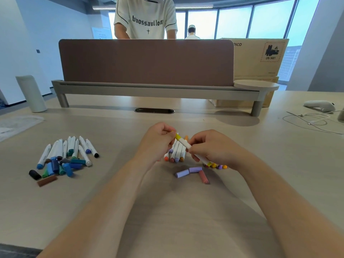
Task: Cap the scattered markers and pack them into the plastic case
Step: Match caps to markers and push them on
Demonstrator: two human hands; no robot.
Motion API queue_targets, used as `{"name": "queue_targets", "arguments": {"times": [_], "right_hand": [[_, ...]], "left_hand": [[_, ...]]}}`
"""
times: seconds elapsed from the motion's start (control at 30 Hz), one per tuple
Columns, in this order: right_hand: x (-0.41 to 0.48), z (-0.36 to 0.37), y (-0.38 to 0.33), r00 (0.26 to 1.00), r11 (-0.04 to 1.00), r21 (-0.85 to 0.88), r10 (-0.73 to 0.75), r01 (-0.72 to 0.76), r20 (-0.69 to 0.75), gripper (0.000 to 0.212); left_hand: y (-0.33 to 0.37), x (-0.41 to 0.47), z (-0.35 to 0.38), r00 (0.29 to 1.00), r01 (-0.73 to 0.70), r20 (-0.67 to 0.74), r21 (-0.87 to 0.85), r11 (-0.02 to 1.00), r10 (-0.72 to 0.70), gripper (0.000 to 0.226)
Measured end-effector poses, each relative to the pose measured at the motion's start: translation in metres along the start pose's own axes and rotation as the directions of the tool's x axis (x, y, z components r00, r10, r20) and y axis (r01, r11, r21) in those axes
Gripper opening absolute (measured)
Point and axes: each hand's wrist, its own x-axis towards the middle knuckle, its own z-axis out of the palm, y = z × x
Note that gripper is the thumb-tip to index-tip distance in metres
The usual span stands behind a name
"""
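1. Left hand [158, 140] pinches the yellow cap [178, 136] on a white marker [186, 145].
2. Right hand [210, 148] grips the marker's barrel.
3. Just below that marker: two lilac caps [188, 171] and a pink cap [203, 176].
4. Far left of it: blue-green marker pile [65, 155].

Head-worn wide-angle view, facing forward and down (near), over desk [111, 211]

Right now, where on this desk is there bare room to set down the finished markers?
Free: the strip of desk between the blue marker pile and the left hand, and the stretch behind the hands up to the cable slot. Crowded: under the hands, with markers and loose purple caps; far right holds a white cable.
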Motion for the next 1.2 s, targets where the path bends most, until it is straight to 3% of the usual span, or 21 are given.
{"name": "queue_targets", "arguments": {"times": [0.23, 0.37, 0.53, 0.73, 0.93, 1.03, 1.2], "right_hand": [[-0.001, -0.001, -0.001, 0.999, 0.999, -0.035, -0.034, 0.033, -0.024, 0.012], [0.011, -0.001, 0.000, 0.985, 0.989, -0.128, 0.056, -0.077, -0.160, 0.017], [0.026, 0.000, 0.002, 0.958, 0.870, -0.410, 0.210, -0.273, -0.193, 0.030], [0.033, 0.007, 0.003, 0.953, 0.775, -0.555, 0.252, -0.303, -0.168, 0.029], [0.043, 0.017, -0.003, 0.959, 0.734, -0.618, 0.244, -0.280, -0.145, 0.013], [0.048, 0.020, -0.002, 0.966, 0.737, -0.625, 0.186, -0.258, -0.180, 0.018], [0.063, 0.030, -0.015, 0.974, 0.824, -0.520, 0.169, -0.222, -0.149, 0.027]], "left_hand": [[0.005, -0.006, 0.008, 1.000, 0.008, -0.030, 0.028, 1.000, -0.008, 0.024], [0.010, -0.010, 0.008, 1.000, -0.006, 0.015, -0.020, 1.000, 0.006, 0.045], [0.007, -0.006, 0.004, 1.000, 0.002, -0.026, 0.214, 0.977, 0.003, 0.026], [0.001, 0.000, -0.003, 0.996, -0.013, -0.078, 0.303, 0.953, 0.038, 0.021], [0.003, -0.001, -0.004, 0.994, -0.026, -0.094, 0.296, 0.955, 0.056, 0.024], [0.004, -0.002, -0.004, 0.994, -0.027, -0.095, 0.260, 0.965, 0.053, 0.024], [0.006, -0.003, -0.005, 0.993, -0.017, -0.109, 0.256, 0.966, 0.046, 0.025]]}}
